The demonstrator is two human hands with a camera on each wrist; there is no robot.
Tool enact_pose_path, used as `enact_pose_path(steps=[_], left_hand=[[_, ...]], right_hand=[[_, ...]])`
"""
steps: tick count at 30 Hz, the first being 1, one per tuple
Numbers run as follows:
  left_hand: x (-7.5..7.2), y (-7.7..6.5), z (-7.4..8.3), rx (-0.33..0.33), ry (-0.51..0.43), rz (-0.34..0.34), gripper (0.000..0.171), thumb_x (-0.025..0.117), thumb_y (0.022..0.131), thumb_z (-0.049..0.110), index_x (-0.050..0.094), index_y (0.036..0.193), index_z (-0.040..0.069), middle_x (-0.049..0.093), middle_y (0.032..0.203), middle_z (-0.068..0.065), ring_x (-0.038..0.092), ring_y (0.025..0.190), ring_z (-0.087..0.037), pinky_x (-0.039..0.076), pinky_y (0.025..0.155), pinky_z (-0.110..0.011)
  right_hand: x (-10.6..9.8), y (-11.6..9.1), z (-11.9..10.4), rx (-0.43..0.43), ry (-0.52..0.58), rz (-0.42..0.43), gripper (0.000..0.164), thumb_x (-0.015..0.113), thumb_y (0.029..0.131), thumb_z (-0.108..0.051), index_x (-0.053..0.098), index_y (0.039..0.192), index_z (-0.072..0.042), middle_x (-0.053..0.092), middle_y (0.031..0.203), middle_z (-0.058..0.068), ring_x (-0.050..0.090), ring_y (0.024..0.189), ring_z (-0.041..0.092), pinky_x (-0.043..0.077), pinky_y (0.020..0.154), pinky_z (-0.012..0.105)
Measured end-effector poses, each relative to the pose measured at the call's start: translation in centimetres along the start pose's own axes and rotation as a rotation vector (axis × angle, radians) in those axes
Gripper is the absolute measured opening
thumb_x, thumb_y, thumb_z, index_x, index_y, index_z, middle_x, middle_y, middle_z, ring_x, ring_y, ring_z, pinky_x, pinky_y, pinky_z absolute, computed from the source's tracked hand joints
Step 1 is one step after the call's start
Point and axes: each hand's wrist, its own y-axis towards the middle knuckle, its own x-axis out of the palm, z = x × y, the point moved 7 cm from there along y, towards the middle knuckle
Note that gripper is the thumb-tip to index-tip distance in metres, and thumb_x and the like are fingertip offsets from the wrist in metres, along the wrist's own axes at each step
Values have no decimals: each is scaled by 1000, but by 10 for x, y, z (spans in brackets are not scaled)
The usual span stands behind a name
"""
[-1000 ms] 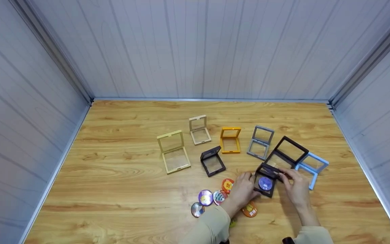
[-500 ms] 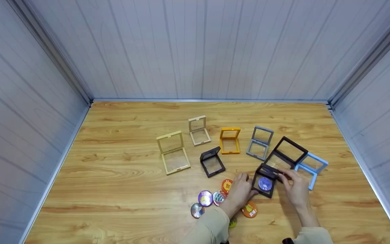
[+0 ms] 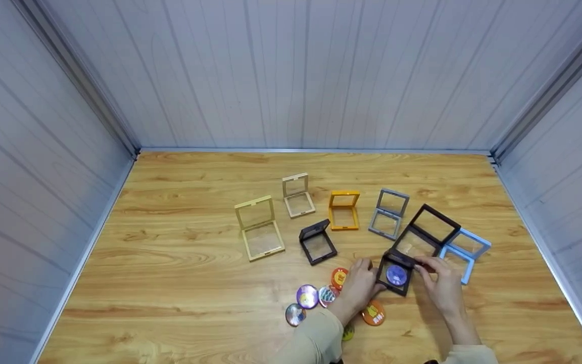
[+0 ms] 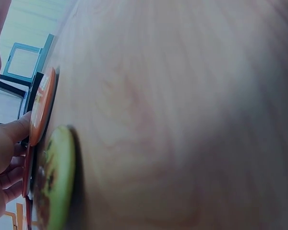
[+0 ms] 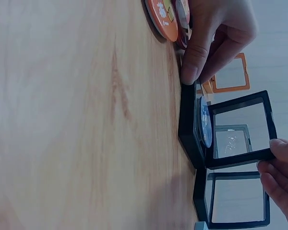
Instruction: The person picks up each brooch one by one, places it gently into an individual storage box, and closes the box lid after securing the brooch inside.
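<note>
A small black display case (image 3: 395,291) lies on the table with a round blue-purple badge (image 3: 396,275) in its base. My left hand (image 3: 359,288) grips the left edge of the base, its thumb at the near corner in the right wrist view. Between the thumb and fingers of my right hand (image 3: 444,287) is the corner of the lid (image 5: 240,102), which stands tilted up over the badge. Round badges lie around my left hand: an orange one (image 3: 373,313), a red one (image 3: 339,277), a purple one (image 3: 307,296) and a green one (image 4: 62,177).
Several open display cases stand further back: yellow (image 3: 263,240), beige (image 3: 298,202), orange (image 3: 343,222) and grey (image 3: 386,225). A smaller black one (image 3: 318,248) is left of them. A larger black case (image 3: 425,232) and a light blue one (image 3: 465,253) adjoin the worked case.
My right hand has lowered the lid a little toward the base. My left hand has stayed on the base, and the badges have not moved.
</note>
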Motion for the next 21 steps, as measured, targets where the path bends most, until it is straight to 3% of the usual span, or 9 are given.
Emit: enact_pose_path(steps=[9,16,21], left_hand=[[1,0,0,-6,-6,-2,30,68,72,39,67,84,11,48,85,1,44,82,-12,39,74,-22],[1,1,0,5,64,6,32,67,72,42,67,84,12,48,83,2,45,79,-12,39,72,-21],[2,2,0,2,37,8,31,67,72,41,67,84,12,48,84,2,45,79,-12,39,72,-22]], right_hand=[[2,-4,-3,-7,28,-65,26,70,62,16,66,84,2,65,83,10,59,68,18,41,64,5],[3,-9,-6,-32,0,-75,29,72,58,16,66,81,1,64,78,8,58,66,17,41,63,7],[3,-12,-7,-35,-9,-84,30,73,57,15,66,81,0,64,77,7,58,65,18,42,63,8]])
